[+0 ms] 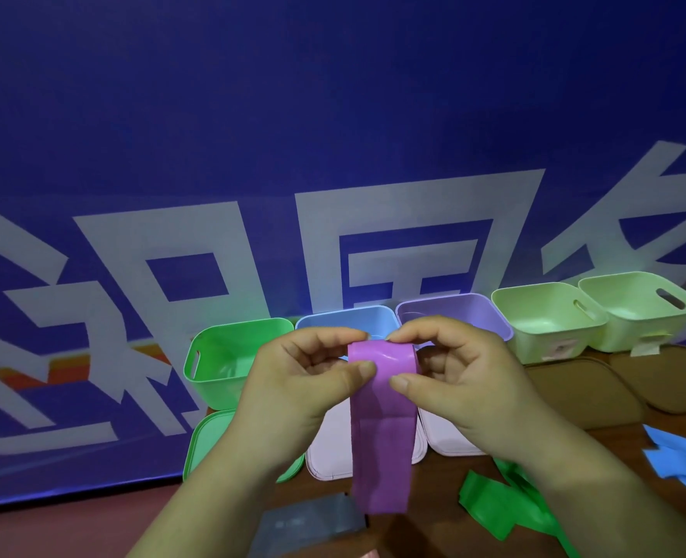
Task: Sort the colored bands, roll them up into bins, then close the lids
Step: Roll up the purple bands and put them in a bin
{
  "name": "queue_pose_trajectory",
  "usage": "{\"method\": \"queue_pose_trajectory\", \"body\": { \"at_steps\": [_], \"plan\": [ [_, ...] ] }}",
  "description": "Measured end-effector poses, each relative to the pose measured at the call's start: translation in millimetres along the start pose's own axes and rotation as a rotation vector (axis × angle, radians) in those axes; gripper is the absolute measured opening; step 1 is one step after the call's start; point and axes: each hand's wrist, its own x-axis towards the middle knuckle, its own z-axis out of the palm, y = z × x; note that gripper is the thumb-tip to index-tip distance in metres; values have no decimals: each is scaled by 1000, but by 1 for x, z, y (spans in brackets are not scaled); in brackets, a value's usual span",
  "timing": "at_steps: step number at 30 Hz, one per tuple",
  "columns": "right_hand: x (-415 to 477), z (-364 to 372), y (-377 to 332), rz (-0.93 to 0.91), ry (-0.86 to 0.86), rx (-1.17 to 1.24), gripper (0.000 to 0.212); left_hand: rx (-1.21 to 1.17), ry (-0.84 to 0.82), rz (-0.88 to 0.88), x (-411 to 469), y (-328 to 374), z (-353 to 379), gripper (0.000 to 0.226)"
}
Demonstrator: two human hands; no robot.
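Purple band [381, 436], glossy, top rolled, tail hanging, pinched btwn left hand [305, 380] & right hand [454, 380].

Large white characters [413, 235] are printed across the blue banner [333, 114], but they are partly hidden and cropped and cannot be read reliably. A small sticker [560, 349] is seen on a pale green bin [534, 312]; its print is blurred.

We see a purple band [381, 436]. Around it — green bin [228, 348] at ten o'clock, blue bin [345, 322] at twelve, lilac bin [454, 312] at one, green band [494, 505] at four, blue band [679, 457] at three. The backdrop [333, 94] is blue with white lettering.
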Motion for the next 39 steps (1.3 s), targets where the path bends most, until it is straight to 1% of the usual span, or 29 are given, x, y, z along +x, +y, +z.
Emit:
{"method": "queue_pose_trajectory", "body": {
  "at_steps": [3, 9, 12, 17, 23, 27, 30, 35, 39],
  "plan": [
    [1, 0, -1, 1, 17, -3, 35, -8, -9, 7, -1, 1, 1, 32],
    [3, -2, -6, 46, 34, 51, 39, 26, -77, 52, -2, 4, 3, 34],
    [3, -3, -7, 71, 27, 95, 36, 47, -104, 80, -2, 2, 2, 30],
    [3, -4, -9, 120, 73, 169, 30, 64, -131, 127, -3, 0, 1, 31],
    [1, -3, -10, 186, 77, 201, 27, 66, -124, 145, -4, -5, 2, 34],
    [-1, -4, -7, 208, 56, 192, 33, 62, -103, 136, -2, -10, 3, 36],
    [-1, -5, -5, 198, 54, 180, 32, 61, -85, 126, -1, -10, 4, 37],
    [-2, -8, -3, 136, 47, 81, 27, 60, -68, 99, 0, -10, 5, 34],
    [-6, -9, -2, 89, 5, 49, 37, 62, -21, 85, 1, -9, 5, 31]
  ]
}}
